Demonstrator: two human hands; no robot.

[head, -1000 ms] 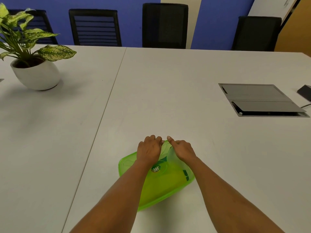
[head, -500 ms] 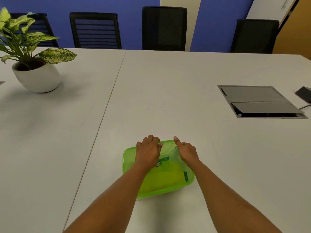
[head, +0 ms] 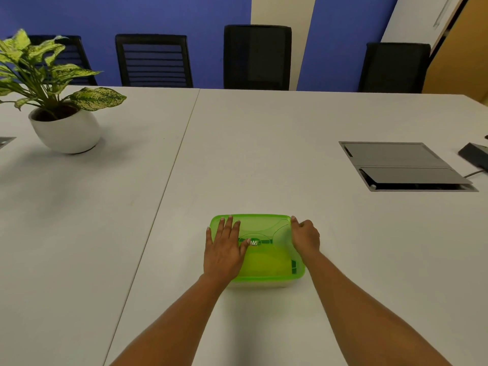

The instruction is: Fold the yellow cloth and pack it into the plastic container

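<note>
Head: left hand (head: 224,249) flat on lid (head: 264,262); right hand (head: 305,239) grips edge.

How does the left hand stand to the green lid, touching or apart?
Touching. Head view shows the left hand flat on the green lid, fingers spread, no gap visible.

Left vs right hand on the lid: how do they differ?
The left hand lies flat, fingers straight and spread; the right hand has its fingers curled. The left hand rests on top of the lid, on its left part; the right hand sits at the lid's right edge, near the far corner. Both touch the lid.
</note>
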